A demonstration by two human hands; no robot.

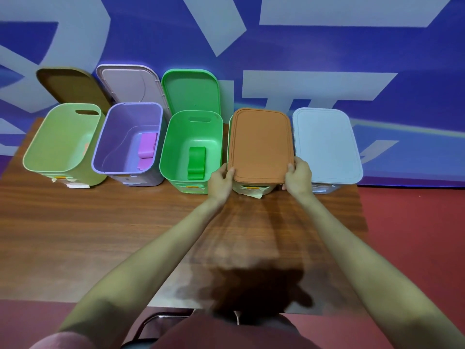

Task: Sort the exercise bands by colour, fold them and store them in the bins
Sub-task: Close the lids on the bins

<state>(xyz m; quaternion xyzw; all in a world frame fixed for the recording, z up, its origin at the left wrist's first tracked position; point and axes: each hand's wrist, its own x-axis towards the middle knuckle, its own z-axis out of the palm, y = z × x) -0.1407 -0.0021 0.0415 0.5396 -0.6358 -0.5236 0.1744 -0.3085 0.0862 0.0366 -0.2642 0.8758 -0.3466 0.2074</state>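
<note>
Two hands held the orange lid [260,144] at its near corners, the left hand [221,183] and right hand [298,177] each closed in a grip on it, probably seating or lifting it squarely on its bin [254,188]. Its long axis ran away from the person. Folded purple band [147,151] and green band [196,162] lay in open bins on the tabletop [100,222].

Wooden table [100,222], blue-and-white wall [302,59], red floor [415,235]
</note>
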